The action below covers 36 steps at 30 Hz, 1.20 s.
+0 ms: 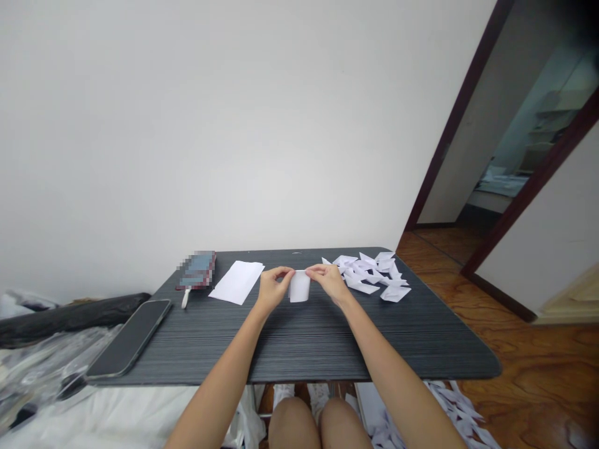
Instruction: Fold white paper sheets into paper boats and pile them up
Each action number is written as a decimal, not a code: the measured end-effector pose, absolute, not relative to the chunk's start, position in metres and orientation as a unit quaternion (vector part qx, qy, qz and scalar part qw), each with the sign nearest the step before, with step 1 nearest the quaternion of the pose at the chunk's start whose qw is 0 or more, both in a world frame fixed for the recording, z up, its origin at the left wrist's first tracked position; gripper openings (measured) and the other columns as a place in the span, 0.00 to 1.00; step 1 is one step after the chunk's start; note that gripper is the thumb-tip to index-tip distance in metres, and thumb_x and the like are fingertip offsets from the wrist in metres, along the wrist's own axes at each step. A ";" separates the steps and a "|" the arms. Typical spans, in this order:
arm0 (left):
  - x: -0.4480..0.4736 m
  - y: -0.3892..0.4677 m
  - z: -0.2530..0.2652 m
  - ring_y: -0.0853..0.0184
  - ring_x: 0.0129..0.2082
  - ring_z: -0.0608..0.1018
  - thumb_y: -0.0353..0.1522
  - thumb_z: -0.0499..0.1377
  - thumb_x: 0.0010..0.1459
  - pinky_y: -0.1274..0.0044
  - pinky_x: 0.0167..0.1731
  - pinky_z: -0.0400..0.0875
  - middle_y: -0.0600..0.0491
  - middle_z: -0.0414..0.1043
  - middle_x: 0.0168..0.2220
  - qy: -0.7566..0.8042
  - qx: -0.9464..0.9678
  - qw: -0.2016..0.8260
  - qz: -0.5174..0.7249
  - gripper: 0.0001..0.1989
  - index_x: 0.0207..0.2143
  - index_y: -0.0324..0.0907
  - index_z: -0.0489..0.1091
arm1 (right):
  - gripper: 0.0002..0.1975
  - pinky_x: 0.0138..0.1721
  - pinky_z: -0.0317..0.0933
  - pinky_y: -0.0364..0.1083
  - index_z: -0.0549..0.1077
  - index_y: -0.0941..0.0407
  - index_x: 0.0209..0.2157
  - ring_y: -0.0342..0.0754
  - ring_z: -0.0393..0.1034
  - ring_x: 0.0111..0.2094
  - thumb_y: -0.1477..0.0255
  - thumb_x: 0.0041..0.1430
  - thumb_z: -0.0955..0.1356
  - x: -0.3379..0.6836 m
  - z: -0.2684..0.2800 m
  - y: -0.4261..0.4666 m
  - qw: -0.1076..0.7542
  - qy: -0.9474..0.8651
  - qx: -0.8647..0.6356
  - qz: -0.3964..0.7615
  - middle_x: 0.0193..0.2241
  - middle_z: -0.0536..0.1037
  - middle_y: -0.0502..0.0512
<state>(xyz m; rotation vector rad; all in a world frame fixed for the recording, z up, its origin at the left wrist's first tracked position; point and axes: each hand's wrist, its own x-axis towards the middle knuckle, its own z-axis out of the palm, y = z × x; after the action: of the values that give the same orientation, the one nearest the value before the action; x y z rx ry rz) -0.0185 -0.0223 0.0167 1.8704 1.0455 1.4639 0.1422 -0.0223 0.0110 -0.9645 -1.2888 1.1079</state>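
A small sheet of white paper, bent over on itself, is held above the middle of the dark table. My left hand pinches its upper left corner, and my right hand pinches the upper right corner. Left of my left hand lies a stack of white paper sheets. Beyond my right hand is a loose pile of folded white paper pieces, pointed in shape.
The dark table stands against a white wall. On its left are a phone, a partly blurred mirror-like item and a white handle. More folded papers lie below the table's front edge. A doorway opens at right.
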 end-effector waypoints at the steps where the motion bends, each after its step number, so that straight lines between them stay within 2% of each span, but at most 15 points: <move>1: -0.019 -0.022 0.016 0.67 0.28 0.73 0.35 0.56 0.47 0.77 0.31 0.67 0.50 0.73 0.26 0.389 0.694 0.270 0.543 0.09 0.25 0.38 0.72 | 0.12 0.30 0.61 0.45 0.73 0.60 0.24 0.43 0.66 0.22 0.65 0.37 0.70 0.142 0.010 -0.022 0.561 -0.540 -0.411 0.474 0.20 0.74 0.52; 8: -0.018 -0.022 0.014 0.67 0.27 0.73 0.35 0.56 0.47 0.77 0.30 0.66 0.50 0.73 0.26 0.395 0.692 0.264 0.543 0.09 0.25 0.38 0.72 | 0.14 0.26 0.59 0.44 0.72 0.59 0.22 0.42 0.64 0.20 0.61 0.38 0.69 0.137 0.004 -0.017 0.580 -0.511 -0.396 0.495 0.18 0.73 0.51; 12: -0.017 -0.022 0.013 0.68 0.26 0.72 0.35 0.55 0.47 0.77 0.29 0.66 0.51 0.72 0.25 0.408 0.666 0.264 0.566 0.09 0.24 0.38 0.71 | 0.15 0.27 0.60 0.45 0.73 0.59 0.25 0.43 0.65 0.22 0.61 0.38 0.69 0.135 0.004 -0.019 0.552 -0.520 -0.390 0.523 0.20 0.74 0.52; 15: -0.018 -0.021 0.015 0.68 0.27 0.72 0.35 0.55 0.47 0.78 0.30 0.66 0.51 0.72 0.25 0.403 0.669 0.267 0.565 0.09 0.24 0.38 0.70 | 0.13 0.28 0.60 0.45 0.73 0.59 0.22 0.45 0.66 0.22 0.62 0.37 0.70 0.136 0.007 -0.021 0.531 -0.549 -0.400 0.507 0.19 0.74 0.53; 20: -0.024 -0.023 0.021 0.73 0.20 0.69 0.34 0.54 0.49 0.81 0.22 0.62 0.54 0.68 0.20 0.383 0.737 0.263 0.491 0.08 0.27 0.38 0.70 | 0.12 0.26 0.58 0.43 0.73 0.60 0.20 0.44 0.66 0.21 0.64 0.40 0.68 0.137 0.008 -0.024 0.495 -0.604 -0.408 0.473 0.18 0.73 0.51; 25: -0.022 -0.028 0.025 0.71 0.23 0.70 0.33 0.53 0.50 0.81 0.25 0.61 0.53 0.72 0.23 0.347 0.808 0.230 0.418 0.10 0.26 0.39 0.72 | 0.11 0.25 0.57 0.42 0.73 0.60 0.22 0.44 0.67 0.22 0.65 0.43 0.67 0.129 0.006 -0.028 0.463 -0.652 -0.385 0.462 0.20 0.75 0.52; 30: -0.025 -0.019 0.021 0.71 0.20 0.69 0.36 0.53 0.50 0.81 0.20 0.60 0.53 0.71 0.20 0.415 0.711 0.246 0.511 0.12 0.23 0.38 0.71 | 0.13 0.23 0.57 0.42 0.72 0.61 0.23 0.44 0.67 0.20 0.64 0.44 0.67 0.127 0.007 -0.030 0.453 -0.642 -0.394 0.476 0.18 0.74 0.52; 33: -0.032 -0.011 0.021 0.75 0.12 0.64 0.39 0.52 0.50 0.82 0.13 0.55 0.58 0.62 0.12 0.453 0.605 0.289 0.587 0.14 0.23 0.37 0.68 | 0.14 0.21 0.58 0.42 0.70 0.62 0.21 0.43 0.67 0.17 0.63 0.44 0.66 0.135 0.009 -0.028 0.445 -0.633 -0.390 0.500 0.16 0.73 0.53; 36: -0.034 -0.009 0.023 0.77 0.07 0.60 0.40 0.51 0.51 0.84 0.08 0.50 0.61 0.56 0.10 0.452 0.544 0.307 0.636 0.14 0.24 0.38 0.64 | 0.15 0.21 0.58 0.41 0.69 0.62 0.22 0.43 0.68 0.17 0.61 0.44 0.66 0.139 0.010 -0.025 0.475 -0.608 -0.405 0.491 0.17 0.74 0.54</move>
<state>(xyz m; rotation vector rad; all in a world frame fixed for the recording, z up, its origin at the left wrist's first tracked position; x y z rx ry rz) -0.0343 -0.0091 0.0231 1.4396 1.1967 1.6818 0.1395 -0.0255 0.0097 -0.9898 -1.4874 1.2010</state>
